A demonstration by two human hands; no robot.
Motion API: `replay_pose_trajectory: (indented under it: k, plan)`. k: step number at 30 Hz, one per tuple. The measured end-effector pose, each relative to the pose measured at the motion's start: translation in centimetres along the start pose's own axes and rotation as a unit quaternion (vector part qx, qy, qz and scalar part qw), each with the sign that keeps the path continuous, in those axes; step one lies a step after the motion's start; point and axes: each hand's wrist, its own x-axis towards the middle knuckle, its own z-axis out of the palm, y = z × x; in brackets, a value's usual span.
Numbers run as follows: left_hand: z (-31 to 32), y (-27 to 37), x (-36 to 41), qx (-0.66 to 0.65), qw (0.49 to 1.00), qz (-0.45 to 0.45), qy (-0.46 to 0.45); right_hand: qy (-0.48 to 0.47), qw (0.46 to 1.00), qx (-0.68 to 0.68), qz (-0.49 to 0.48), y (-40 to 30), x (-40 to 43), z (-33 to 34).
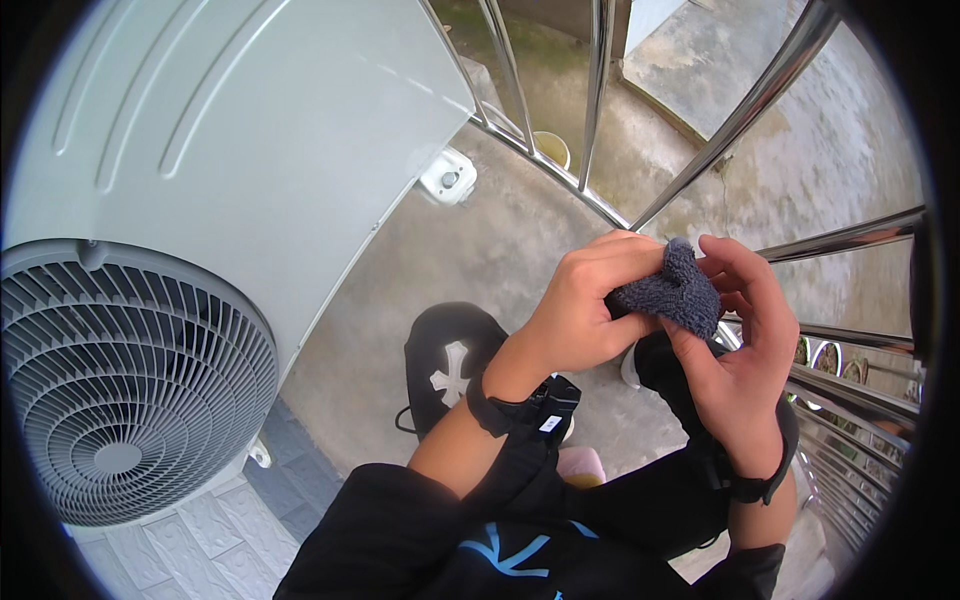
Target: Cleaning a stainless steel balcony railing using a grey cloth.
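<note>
A small dark grey cloth [686,296] with a rough, terry-like pile is bunched up between my two hands, in front of the metal railing. My left hand [589,304] pinches its left side, with the thumb below and the fingers above. On the other side, the thumb of my right hand [742,349] presses the cloth's lower edge while its fingers curl round the right side. Part of the cloth is hidden by the fingers. Each wrist wears a black strap, and a small black device [559,405] shows by the left one.
A white air-conditioner outdoor unit [322,112] with a round grey fan grille [142,390] stands at left. Shiny metal railings [750,124] run along the far and right sides. A bucket [553,148] sits beyond them. Concrete floor [390,262] lies below.
</note>
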Motion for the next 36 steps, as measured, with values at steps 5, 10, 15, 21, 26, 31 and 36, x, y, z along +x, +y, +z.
replay_pose_trajectory:
  k: [5,10,15,21,26,31,36]
  plan:
    - [-0.2,1.4,0.1,-0.226,0.967,-0.115,0.024,-0.032,0.999,-0.021,-0.006,-0.7,-0.1,0.0]
    - [-2.1,0.7,0.0,-0.277,0.949,-0.14,-0.058,-0.08,0.996,-0.015,-0.025,-0.6,-0.5,0.7]
    - [-2.7,-0.1,-0.3,-0.18,0.966,-0.172,-0.062,-0.079,0.997,-0.007,-0.018,-0.5,-0.4,0.6]
    - [-2.2,-0.3,-0.6,-0.146,0.982,-0.116,0.027,-0.061,0.997,-0.024,0.051,-0.9,-0.3,0.5]
    - [-1.1,0.5,-0.6,-0.199,0.969,-0.112,0.092,-0.105,0.99,-0.055,0.078,0.5,0.2,0.0]
    - [-1.0,0.9,-0.6,-0.213,0.962,-0.138,0.1,-0.091,0.993,-0.059,0.046,2.5,0.3,0.7]
    - [-0.5,0.7,-0.3,-0.221,0.949,-0.132,0.179,-0.148,0.984,0.018,0.097,2.8,0.7,0.9]
